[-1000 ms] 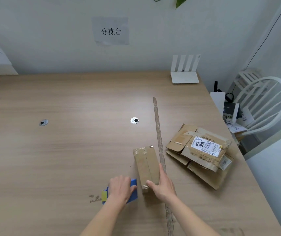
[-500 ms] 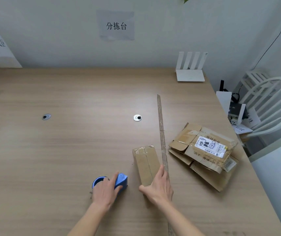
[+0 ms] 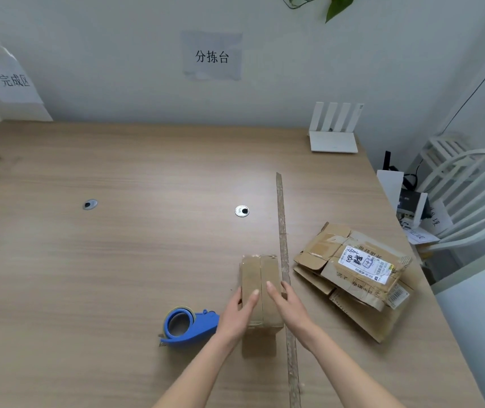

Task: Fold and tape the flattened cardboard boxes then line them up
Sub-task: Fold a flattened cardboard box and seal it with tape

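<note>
A: Hands first. Left hand (image 3: 236,312) now lies flat on the near left of the small box (image 3: 260,293), fingers straight and pressing, gripping nothing. Half a second back it was on the tape dispenser (image 3: 189,326).

B: So the dispenser's let go?

A: Yes, it sits on the worktop (image 3: 117,260) just left of that hand. Right hand (image 3: 289,307) is also flat and relaxed along the box's right side, fingers straight, where it was before.

B: Meaning for the task?

A: I'd judge the taping on this box is done and both hands are smoothing or squaring it. Lining up comes next.

B: Box position?

A: Near centre-right of the worktop, closed, right edge against the long strip (image 3: 283,260) running near to far. Contents can't be seen.

B: The rest?

A: Flat cardboard stack (image 3: 353,278) right of the strip, well apart from the hands, still unfolded. Several boxes to go.
</note>
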`<state>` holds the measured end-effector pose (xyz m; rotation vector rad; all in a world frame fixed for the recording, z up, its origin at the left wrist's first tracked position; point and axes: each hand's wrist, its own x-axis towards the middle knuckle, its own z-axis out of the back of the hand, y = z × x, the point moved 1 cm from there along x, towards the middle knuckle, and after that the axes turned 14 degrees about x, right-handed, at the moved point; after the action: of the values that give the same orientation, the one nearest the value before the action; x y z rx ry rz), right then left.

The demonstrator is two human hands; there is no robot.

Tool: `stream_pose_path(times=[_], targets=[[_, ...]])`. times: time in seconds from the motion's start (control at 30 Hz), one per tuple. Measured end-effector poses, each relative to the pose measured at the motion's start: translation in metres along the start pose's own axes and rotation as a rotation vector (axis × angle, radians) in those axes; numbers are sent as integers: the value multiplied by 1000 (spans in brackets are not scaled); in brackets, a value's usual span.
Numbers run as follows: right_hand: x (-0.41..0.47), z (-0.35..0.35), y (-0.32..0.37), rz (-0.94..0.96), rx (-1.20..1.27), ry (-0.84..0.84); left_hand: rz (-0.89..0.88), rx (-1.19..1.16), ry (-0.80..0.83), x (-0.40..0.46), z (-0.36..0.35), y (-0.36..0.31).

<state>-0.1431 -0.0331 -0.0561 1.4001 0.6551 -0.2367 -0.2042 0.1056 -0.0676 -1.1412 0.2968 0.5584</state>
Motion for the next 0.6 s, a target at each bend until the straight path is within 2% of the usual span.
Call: stream_pose_path(times=[0.1, 0.2, 0.4, 0.47, 0.6], targets=[[-9, 4, 41, -9, 161, 21, -6, -224, -96, 1, 19, -31], [-22, 11, 93, 44, 201, 60, -23, -441, -168, -7, 46, -73], [-61, 18, 151, 235, 191, 104, -207, -358, -251, -37, 78, -127], [-80, 25, 167, 276, 216, 156, -192, -325, -215, -51, 93, -137], [-109, 36, 190, 306, 134, 284, -118, -353, -1, -68, 121, -142]])
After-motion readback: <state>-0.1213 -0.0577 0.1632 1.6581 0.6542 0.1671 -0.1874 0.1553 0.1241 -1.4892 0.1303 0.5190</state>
